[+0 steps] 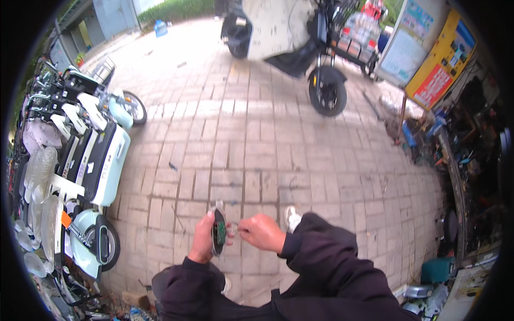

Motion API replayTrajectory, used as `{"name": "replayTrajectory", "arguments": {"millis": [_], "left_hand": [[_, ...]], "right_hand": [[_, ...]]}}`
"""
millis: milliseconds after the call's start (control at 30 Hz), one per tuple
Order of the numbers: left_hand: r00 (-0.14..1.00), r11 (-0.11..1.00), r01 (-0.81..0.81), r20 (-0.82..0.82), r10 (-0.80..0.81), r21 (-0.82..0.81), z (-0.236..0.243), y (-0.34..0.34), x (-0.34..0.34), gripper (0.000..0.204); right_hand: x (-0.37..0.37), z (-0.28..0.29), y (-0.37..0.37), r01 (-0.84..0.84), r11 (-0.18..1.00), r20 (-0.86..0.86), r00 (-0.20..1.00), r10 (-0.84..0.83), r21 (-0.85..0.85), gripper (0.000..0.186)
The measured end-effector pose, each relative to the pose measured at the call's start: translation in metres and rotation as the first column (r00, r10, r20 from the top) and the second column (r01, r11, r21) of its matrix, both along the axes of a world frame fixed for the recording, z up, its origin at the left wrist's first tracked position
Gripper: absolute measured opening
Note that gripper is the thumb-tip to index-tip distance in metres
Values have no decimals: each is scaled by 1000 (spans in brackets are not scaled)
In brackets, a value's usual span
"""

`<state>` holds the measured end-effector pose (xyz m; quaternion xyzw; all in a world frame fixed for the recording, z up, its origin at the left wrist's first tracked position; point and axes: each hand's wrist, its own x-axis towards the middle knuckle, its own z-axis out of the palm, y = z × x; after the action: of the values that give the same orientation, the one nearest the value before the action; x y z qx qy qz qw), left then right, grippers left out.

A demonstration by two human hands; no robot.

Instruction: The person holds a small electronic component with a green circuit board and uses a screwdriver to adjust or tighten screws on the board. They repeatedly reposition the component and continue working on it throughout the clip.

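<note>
My left hand point(203, 237) grips an oval dark housing point(216, 242) with a silvery rim, held on edge at the lower middle of the view. A green circuit board point(221, 231) shows in the housing's open face, and some fingertips poke out past its right side. Just to the right, my right hand point(262, 232) has its fingers pinched at the housing's side; whatever small thing they hold is too small to make out. Dark sleeves cover both forearms, and a light shoe point(292, 219) shows beyond the right one.
Scooters point(110, 163) line the left. A larger scooter point(327, 92) stands ahead on the brick paving point(241, 144). At the right are a yellow cabinet point(450, 56), cluttered parts and tools point(412, 134) and a teal box point(436, 270). A blue water jug point(160, 28) sits far back.
</note>
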<state>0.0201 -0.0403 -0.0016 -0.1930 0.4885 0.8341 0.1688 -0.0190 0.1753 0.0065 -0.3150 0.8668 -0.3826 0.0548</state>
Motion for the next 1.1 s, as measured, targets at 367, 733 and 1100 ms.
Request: {"name": "replayTrajectory", "arguments": {"millis": [367,733,1100], "left_hand": [[996,995,55,-70,-61,-83,-14,-5,1,48],[997,997,55,-51,-58,-48,-19,-11,5,57],[999,998,39,-30,-41,-58,-10,-7,8,43]], "right_hand": [[11,-1,-3,-114,974,-216,964,156,194,9],[9,-6,-2,-63,998,-37,997,64,29,15],[-1,-16,-4,-120,987,134,982,134,-109,19]]}}
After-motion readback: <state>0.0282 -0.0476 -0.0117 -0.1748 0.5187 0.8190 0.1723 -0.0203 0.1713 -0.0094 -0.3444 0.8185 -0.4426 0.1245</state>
